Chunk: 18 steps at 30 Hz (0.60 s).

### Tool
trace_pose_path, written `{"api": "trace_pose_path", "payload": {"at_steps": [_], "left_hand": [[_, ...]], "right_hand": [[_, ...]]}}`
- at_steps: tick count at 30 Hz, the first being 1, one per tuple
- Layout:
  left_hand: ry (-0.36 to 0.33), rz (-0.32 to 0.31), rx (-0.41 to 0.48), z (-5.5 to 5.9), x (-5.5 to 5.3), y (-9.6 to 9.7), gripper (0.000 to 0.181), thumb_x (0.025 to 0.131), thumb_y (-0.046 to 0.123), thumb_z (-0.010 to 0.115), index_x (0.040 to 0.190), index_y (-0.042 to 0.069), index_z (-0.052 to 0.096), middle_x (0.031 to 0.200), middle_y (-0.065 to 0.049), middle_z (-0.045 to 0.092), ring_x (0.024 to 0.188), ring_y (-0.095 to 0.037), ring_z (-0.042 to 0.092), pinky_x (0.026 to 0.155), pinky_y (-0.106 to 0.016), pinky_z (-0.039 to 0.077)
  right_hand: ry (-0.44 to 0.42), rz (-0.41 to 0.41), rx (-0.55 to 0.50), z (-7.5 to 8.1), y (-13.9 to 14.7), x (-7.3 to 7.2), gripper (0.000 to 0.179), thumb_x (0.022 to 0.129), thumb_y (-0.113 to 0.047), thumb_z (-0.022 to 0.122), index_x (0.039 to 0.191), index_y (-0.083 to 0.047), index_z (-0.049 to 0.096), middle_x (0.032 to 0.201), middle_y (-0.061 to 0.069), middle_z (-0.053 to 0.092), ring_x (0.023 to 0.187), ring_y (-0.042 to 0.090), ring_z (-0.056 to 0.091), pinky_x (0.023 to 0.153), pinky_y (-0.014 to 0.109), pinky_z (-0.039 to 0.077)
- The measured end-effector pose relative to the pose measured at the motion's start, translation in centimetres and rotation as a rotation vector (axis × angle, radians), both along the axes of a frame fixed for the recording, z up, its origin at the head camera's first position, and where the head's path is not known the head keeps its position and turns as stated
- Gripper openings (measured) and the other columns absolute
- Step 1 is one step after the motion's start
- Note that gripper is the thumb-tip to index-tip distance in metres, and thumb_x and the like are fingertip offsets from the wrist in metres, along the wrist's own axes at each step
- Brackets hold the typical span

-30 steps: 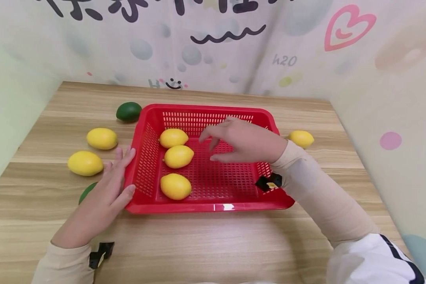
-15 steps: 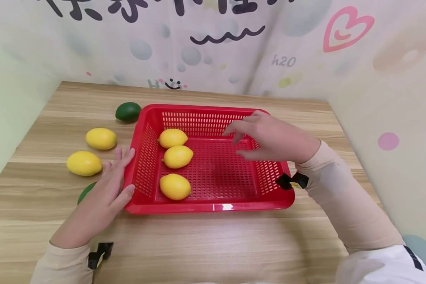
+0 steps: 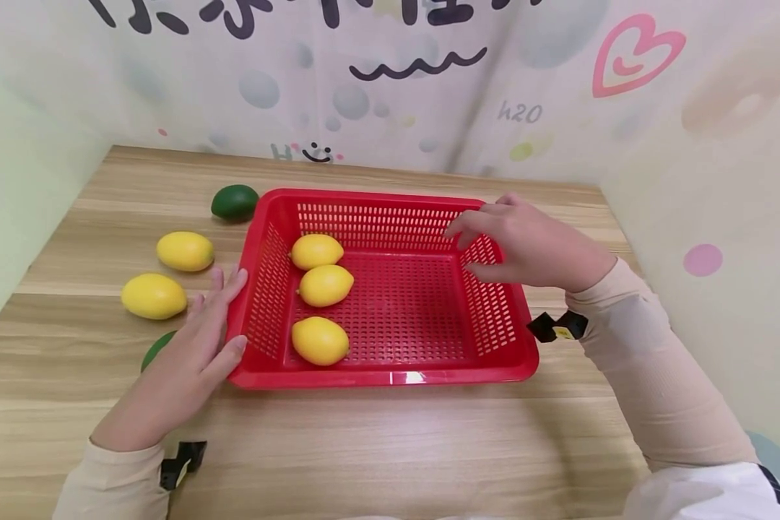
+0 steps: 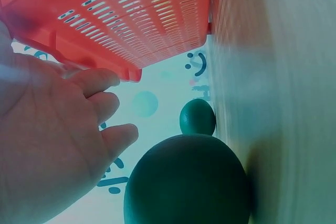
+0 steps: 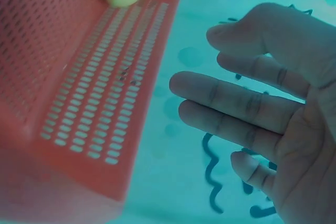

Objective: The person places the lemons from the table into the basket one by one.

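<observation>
A red plastic basket (image 3: 380, 378) with slotted walls holds three lemons (image 3: 321, 341) along its left side. My left hand (image 3: 180, 372) rests on the basket's left rim with its fingers extended. My right hand (image 3: 531, 242) hovers over the basket's back right corner, fingers loosely bent and holding nothing. In the right wrist view the same hand's fingers (image 5: 236, 95) are spread apart from the basket wall (image 5: 100, 87). Close beside my left wrist lies a dark green, lime-like fruit (image 4: 186, 182), mostly hidden by that hand in the head view.
Two more lemons, one nearer (image 3: 154, 296) and one farther (image 3: 185, 251), lie left of the basket on the wooden table (image 3: 377, 448). Another dark green fruit (image 3: 235, 203) sits by its back left corner. A printed wall covering (image 3: 390, 94) stands behind the table.
My right hand has moved right, from over the basket's middle to its back right corner. It now covers the lemon that lay right of the basket. My left hand stays at the rim.
</observation>
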State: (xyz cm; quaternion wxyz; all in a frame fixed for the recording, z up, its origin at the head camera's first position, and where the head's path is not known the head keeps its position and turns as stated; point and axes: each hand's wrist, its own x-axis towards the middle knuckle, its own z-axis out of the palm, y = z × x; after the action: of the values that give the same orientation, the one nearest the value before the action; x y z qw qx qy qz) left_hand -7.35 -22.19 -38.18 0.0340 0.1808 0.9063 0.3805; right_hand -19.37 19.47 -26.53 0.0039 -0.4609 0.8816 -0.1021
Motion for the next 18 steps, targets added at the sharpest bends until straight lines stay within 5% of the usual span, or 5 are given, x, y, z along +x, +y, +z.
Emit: {"api": "trace_pose_path", "payload": {"at_steps": [18], "left_hand": [[-0.018, 0.009, -0.002, 0.0, 0.0, -0.1, 0.083, 0.103, 0.017, 0.055, 0.167, 0.017, 0.003, 0.173, -0.013, 0.002, 0.158, -0.034, -0.005, 0.127, -0.049, 0.000]], "right_hand": [[-0.025, -0.108, -0.112, -1.4, 3.8, -0.6, 0.039, 0.080, -0.001, 0.080, 0.117, -0.006, 0.069, 0.111, 0.005, 0.073, 0.104, 0.024, 0.067, 0.091, 0.045, 0.035]]}}
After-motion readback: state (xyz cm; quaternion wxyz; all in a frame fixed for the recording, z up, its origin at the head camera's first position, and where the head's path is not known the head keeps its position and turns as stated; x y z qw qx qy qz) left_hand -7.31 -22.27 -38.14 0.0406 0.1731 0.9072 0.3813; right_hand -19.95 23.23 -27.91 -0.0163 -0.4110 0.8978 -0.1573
